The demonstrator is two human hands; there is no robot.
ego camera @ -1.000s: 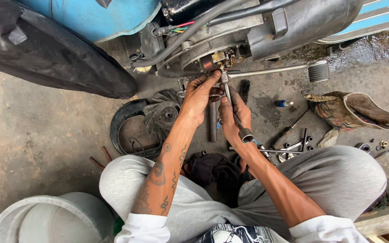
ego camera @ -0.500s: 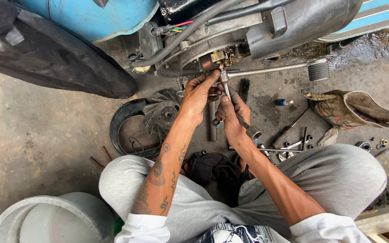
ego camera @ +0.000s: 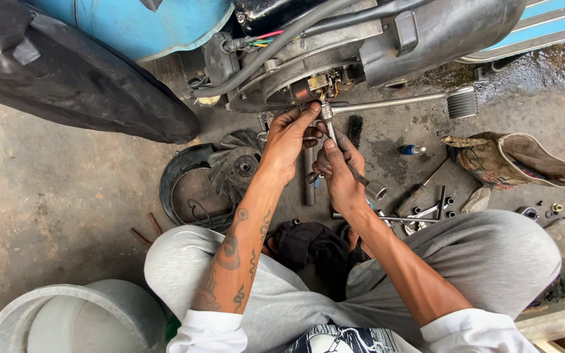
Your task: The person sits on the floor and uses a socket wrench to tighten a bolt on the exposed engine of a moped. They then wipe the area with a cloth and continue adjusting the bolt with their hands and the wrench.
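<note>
Person sits on the concrete floor (ego camera: 47, 196), knees spread, facing the open side of a scooter engine (ego camera: 335, 65) at top centre of the frame.

Left hand (ego camera: 289, 140) reaches up to the engine opening, fingers curled loosely around the top of a socket wrench (ego camera: 348, 157), thumb and forefinger near the head where it meets a fitting just below the coil and wires. Right hand (ego camera: 340, 171) sits just below, closed around the wrench shaft; the free socket end sticks out toward lower right of the hand. Wrench runs diagonally, upper tip against the engine.

Progress, judged from how things lie: side cover and fan wheel (ego camera: 237, 168) are already off, lying on the floor left of the hands inside a curved black shroud (ego camera: 181, 180). The inner parts stand exposed. The fitting under the wrench looks not yet out; cannot tell whether it is loose.

Around: kick lever (ego camera: 400, 102) juts right from the engine. Loose sockets and spanners (ego camera: 426, 210) scattered at centre right, near the right knee. Small blue bottle (ego camera: 412, 150) and a worn shoe (ego camera: 511, 160) at right. Black tyre (ego camera: 80, 85) upper left. White bucket (ego camera: 73, 320) lower left.
</note>
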